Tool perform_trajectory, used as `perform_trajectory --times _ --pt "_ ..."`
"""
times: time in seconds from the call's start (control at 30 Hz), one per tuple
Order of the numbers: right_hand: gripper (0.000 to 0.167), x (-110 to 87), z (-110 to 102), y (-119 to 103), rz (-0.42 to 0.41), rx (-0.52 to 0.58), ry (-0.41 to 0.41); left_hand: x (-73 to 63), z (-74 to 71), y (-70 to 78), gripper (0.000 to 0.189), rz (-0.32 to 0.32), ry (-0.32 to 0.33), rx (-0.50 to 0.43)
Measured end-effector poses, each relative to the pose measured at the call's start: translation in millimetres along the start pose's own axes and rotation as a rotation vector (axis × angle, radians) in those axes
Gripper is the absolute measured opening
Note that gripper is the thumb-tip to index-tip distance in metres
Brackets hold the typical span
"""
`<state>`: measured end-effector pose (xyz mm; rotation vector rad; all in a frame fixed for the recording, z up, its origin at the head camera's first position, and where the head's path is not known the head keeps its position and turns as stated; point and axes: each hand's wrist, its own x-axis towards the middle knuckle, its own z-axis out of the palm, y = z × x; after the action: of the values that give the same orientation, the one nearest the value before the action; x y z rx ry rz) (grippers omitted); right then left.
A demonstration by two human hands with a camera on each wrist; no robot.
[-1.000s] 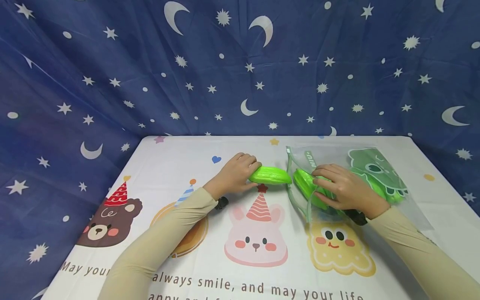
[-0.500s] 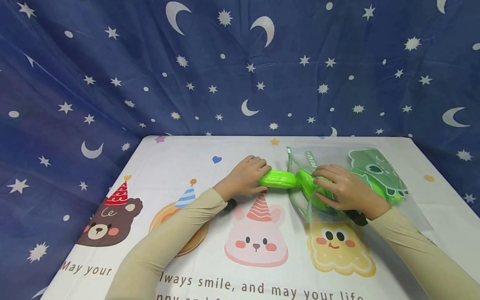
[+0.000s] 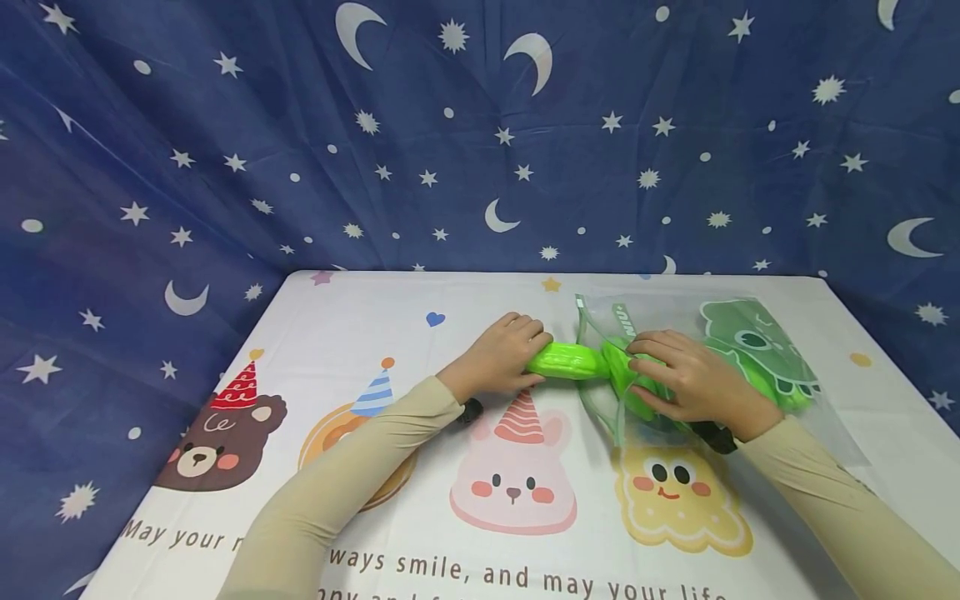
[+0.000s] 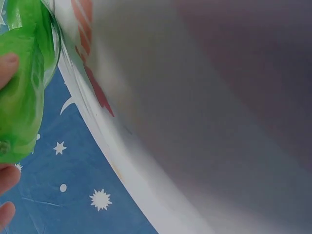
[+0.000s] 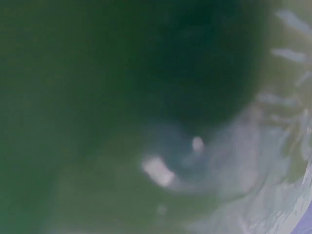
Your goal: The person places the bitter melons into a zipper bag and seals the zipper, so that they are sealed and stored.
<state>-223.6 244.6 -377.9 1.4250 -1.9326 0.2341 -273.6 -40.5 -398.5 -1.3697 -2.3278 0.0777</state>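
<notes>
In the head view my left hand (image 3: 504, 354) grips the near end of a bright green, ribbed toy cucumber (image 3: 568, 361). Its far end is at the mouth of a clear zip bag (image 3: 667, 304) with a green cartoon print, overlapping another green piece (image 3: 618, 371) inside. My right hand (image 3: 686, 379) holds the bag at its opening, fingers curled over the plastic. More green shows deeper in the bag, under the print. The left wrist view has the held cucumber (image 4: 22, 107) between fingertips and the bag's edge (image 4: 58, 48) beyond it. Blurred green fills the right wrist view.
A white cloth (image 3: 420, 542) printed with cartoon animals and lettering covers the table. Behind the table's back edge hangs a dark blue curtain (image 3: 420, 208) with moons and stars, which also runs along the left side.
My left hand has moved right with the toy cucumber, bringing its end from just outside the bag's mouth to against the green piece inside. The right hand has stayed in place.
</notes>
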Motion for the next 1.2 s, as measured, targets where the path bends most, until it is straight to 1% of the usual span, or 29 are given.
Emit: perform_trajectory --times 0.2,0.5,0.73,0.87,1.0,1.1,1.2 --pt "0.033 -0.5 0 -1 0.005 -0.004 0.004 5.5 1.9 6.2 0.048 0.012 0.0 -0.007" --pt "0.034 -1.4 1 -1 0.007 0.005 0.008 15.9 5.9 11.9 0.05 0.01 0.017 -0.017" --pt "0.036 -1.7 -2 -2 0.018 0.001 -0.011 25.5 7.4 14.8 0.051 0.01 0.016 0.003" --pt "0.038 -3.2 -2 -3 0.039 -0.003 -0.036 29.8 8.2 16.3 0.052 0.016 0.007 0.005" --pt "0.04 -4.3 -3 -4 0.054 -0.005 -0.058 30.9 8.3 16.4 0.052 0.013 -0.015 0.005" --pt "0.039 -3.7 -2 -3 0.045 -0.006 -0.045 30.8 7.6 15.8 0.052 0.015 -0.028 -0.012" --pt "0.038 -2.0 -2 -3 0.032 -0.004 -0.019 30.7 6.9 15.0 0.052 0.035 -0.038 -0.027"
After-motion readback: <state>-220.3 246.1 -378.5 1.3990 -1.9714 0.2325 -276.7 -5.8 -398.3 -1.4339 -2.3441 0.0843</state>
